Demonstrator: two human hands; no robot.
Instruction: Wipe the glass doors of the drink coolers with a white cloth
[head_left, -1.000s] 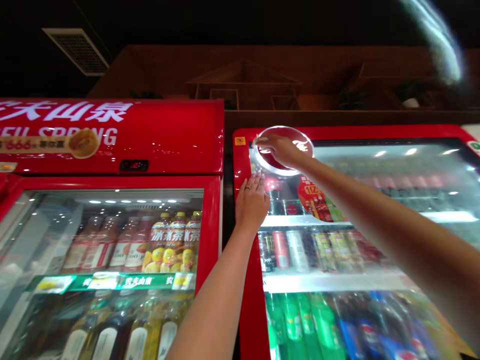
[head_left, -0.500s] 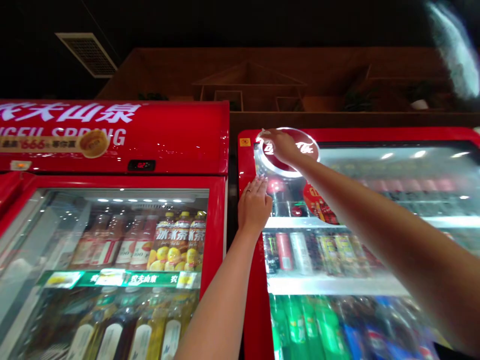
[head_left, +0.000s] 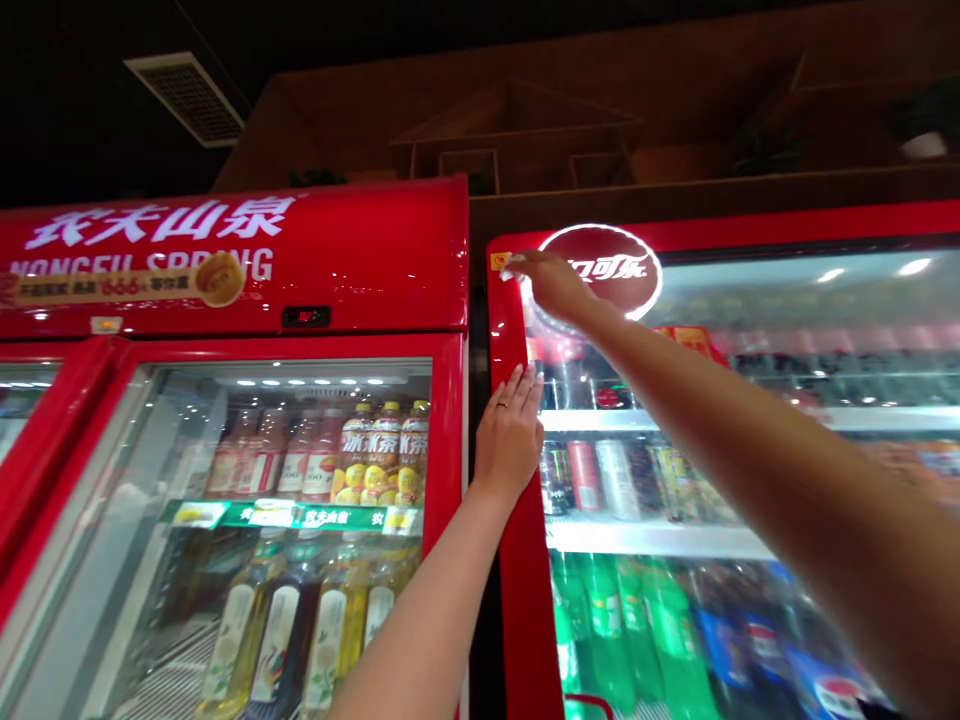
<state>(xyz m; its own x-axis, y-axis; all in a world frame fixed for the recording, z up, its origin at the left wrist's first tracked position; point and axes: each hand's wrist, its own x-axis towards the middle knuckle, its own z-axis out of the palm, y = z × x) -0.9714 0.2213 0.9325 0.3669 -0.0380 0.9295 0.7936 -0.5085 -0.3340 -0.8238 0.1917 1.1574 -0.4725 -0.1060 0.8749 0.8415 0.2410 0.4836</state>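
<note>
My left hand [head_left: 512,430] lies flat against the red door frame [head_left: 523,560] of the right-hand drinks cooler, its fingers stretched out and a ring on one finger. Above it, my right hand [head_left: 551,285] is at the upper left corner of the same cooler, between a small orange sticker [head_left: 500,261] and a lit oval logo [head_left: 619,265]. The fingers of my right hand are pressed together. Something pale shows at their tips, too small to make out. My right forearm crosses in front of the glass door.
On the left stands a second red cooler [head_left: 375,260] with bottles [head_left: 322,620] on its shelves. Cans [head_left: 619,480] and green bottles [head_left: 615,630] show behind the right cooler's glass. A dark wooden ledge [head_left: 675,195] runs above; a ceiling vent [head_left: 187,97] is at upper left.
My right hand has moved left off the oval logo towards the orange sticker. My left hand remains on the frame, slightly lower relative to the cooler's top. The view has shifted and tilted.
</note>
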